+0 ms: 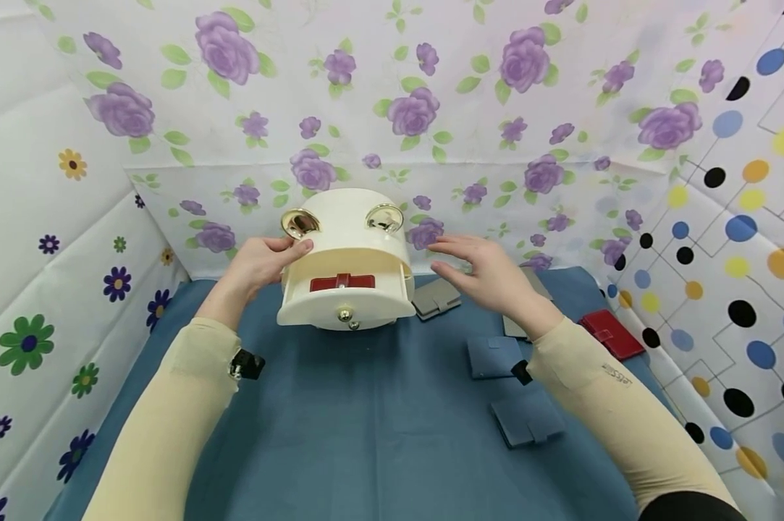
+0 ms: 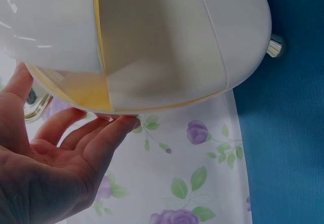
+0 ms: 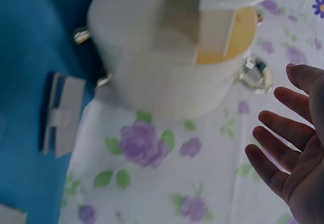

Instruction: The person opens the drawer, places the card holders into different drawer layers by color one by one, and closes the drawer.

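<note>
A cream storage box (image 1: 349, 235) with a rounded top and two gold rings stands at the back of the table. Its upper drawer (image 1: 300, 310) is pulled out, with a small red wallet (image 1: 364, 283) lying inside. My left hand (image 1: 258, 266) holds the box's left side, thumb at the front edge above the drawer. In the left wrist view, the fingers of that hand (image 2: 55, 163) rest along the side wall. Off the box's right side, my right hand (image 1: 489, 273) hovers apart from it, fingers spread and holding nothing.
To the right lie a grey wallet (image 1: 437, 297), two blue wallets (image 1: 494, 357) and a red wallet (image 1: 612, 334). Another grey one (image 1: 514, 329) is partly hidden behind the right hand. Flowered cloth (image 1: 411, 116) hangs close behind the box; patterned cloth walls both sides.
</note>
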{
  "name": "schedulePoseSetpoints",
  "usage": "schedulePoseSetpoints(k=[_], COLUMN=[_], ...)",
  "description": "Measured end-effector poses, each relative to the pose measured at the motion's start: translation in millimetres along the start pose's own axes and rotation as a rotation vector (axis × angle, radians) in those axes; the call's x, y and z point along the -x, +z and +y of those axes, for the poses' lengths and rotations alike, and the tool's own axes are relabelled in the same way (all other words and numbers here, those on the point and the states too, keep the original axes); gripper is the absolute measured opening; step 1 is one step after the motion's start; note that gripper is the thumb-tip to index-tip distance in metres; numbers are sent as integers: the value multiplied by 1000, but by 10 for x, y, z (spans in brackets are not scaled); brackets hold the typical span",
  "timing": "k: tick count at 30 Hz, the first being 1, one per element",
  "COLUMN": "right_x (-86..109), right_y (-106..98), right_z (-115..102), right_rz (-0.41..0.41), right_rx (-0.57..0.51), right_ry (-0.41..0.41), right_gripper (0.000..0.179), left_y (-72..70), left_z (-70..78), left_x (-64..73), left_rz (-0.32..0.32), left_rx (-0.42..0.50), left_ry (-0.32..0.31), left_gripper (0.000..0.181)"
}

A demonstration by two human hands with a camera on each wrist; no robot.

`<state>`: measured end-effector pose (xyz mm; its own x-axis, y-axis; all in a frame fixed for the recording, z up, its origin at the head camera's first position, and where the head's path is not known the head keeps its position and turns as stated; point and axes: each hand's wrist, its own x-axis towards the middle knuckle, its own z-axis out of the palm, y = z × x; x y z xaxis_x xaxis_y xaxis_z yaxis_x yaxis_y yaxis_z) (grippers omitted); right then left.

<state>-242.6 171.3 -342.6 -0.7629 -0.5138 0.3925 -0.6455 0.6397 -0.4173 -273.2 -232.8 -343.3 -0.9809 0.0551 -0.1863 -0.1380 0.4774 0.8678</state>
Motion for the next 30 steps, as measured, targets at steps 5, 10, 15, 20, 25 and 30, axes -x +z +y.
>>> schedulePoseSetpoints(k=[5,10,15,20,25,30], right_x=[184,352,532,711,868,1007], right_y=[-48,-76,-132,-209,-277,-344], right_z=[214,412,589,745,880,988], right_rz=[7,13,-8,-30,-33,-57], right_rx=[21,24,40,64,82,128], right_ry=[61,116,171,218,264,286], right_gripper=[42,43,46,47,44,46], left_y=[-3,-2,3,-4,-13,-10], left_z=[12,18,19,11,5,-1], left_x=[4,14,17,21,19,14], left_rz=[-3,-1,2,3,-5,-9], left_rx=[0,-6,-10,-16,-30,-32], left_ry=[6,6,3,4,3,3], left_gripper=[101,101,100,100,101,101])
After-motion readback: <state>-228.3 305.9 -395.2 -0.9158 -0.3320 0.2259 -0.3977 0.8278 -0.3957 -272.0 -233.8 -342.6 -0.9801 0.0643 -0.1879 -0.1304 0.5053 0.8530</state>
